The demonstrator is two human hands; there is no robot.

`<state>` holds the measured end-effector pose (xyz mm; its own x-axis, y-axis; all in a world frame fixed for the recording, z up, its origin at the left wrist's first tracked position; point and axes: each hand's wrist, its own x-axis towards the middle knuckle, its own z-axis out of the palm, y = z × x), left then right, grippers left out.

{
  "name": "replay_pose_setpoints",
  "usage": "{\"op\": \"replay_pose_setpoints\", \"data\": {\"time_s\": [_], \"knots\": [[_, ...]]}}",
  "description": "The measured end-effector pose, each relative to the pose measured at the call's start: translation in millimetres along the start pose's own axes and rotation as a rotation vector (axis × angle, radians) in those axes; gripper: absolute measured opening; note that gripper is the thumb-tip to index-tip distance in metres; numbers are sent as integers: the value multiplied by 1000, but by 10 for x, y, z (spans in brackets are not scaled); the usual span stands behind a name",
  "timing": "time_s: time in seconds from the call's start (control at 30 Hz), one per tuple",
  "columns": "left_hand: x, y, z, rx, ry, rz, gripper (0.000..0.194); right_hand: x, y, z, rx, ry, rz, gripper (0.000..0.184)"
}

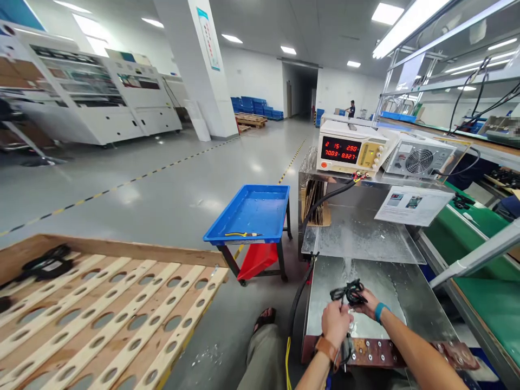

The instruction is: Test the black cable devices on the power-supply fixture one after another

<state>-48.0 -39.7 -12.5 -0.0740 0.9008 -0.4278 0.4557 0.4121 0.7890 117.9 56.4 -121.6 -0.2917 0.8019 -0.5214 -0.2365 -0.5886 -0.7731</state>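
Observation:
A coiled bundle of black cable (353,291) is held over the metal work surface (325,281). My right hand (369,304), with a blue band at the wrist, grips the bundle from its right side. Just left of it, my left hand (336,324), wearing a brown wristband, has its fingers closed on the cable below the loops. A dark strand hangs beneath my left hand towards a brown strip with several metal studs (368,352) along the bench's front edge. What is at the cable's ends is too small to tell.
A power supply with red digits (340,149) stands on the shelf above the bench, beside a fan-backed unit (420,161). Left are a blue tray (260,203) carrying yellow-handled pliers (242,234) and a slatted wooden rack (122,314). A green conveyor (483,303) runs at right. Someone stands far back.

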Motion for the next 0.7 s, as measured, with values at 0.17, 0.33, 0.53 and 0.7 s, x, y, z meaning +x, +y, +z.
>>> {"op": "replay_pose_setpoints", "data": {"time_s": [0.17, 0.33, 0.53, 0.7], "knots": [[110, 174, 5, -59, 129, 148, 19, -100, -129, 76, -62, -22, 0, 36], [148, 244, -102, -100, 108, 357, 24, -310, -348, 263, 35, -110, -52, 35], [99, 459, -176, 188, 109, 552, 61, -667, -441, 520, 136, -181, -70, 55], [93, 544, -244, 305, 5, 689, 66, -905, -487, 594, 174, -168, -47, 71]]}}
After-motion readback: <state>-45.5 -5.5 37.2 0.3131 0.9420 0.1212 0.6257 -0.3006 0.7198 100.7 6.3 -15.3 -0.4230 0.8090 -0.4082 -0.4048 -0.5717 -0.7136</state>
